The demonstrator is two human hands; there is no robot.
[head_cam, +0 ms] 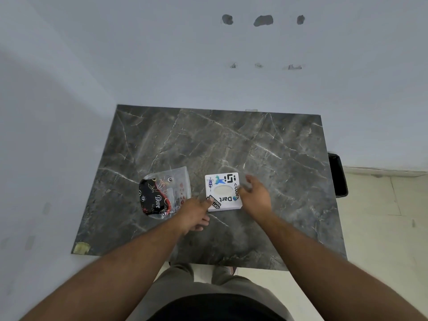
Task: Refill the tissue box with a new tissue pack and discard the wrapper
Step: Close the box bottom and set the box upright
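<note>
Flanking tissue box [223,192] edges, both hands [194,210] spread.

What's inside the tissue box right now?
Through the oval slot of the tissue box only a pale off-white surface shows, possibly tissue. The lid hides the rest, so how full it is can't be seen.

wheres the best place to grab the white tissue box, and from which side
Take the tissue box by its two opposite side walls, coming down from above with one hand on each side. It lies flat on the marble table, squarish and low, its stickered top up. The left hand and right hand already flank it, so probably little reach is needed.
</note>
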